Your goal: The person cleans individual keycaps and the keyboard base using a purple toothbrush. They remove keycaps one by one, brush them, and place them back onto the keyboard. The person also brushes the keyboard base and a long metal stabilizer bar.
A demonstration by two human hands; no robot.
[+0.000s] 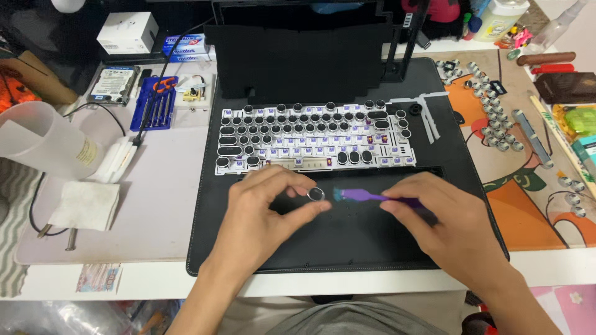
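A round keycap [316, 193] is pinched between thumb and fingertips of the left hand [261, 208], at the centre of the frame, just above a black mat [347, 248]. A purple brush [366, 196] is held in the right hand [434, 214], its grip pressed together on the handle; the teal bristle tip is pointed at the keycap, just beside it. Behind both hands, on the mat, a white keyboard [313, 139] is laid, many switches capped with round keys, some left bare. Loose keycaps [490, 102] are scattered at the upper right of the tabletop. A blue screwdriver set [155, 102] and a translucent cup [43, 139] are seen at the left.
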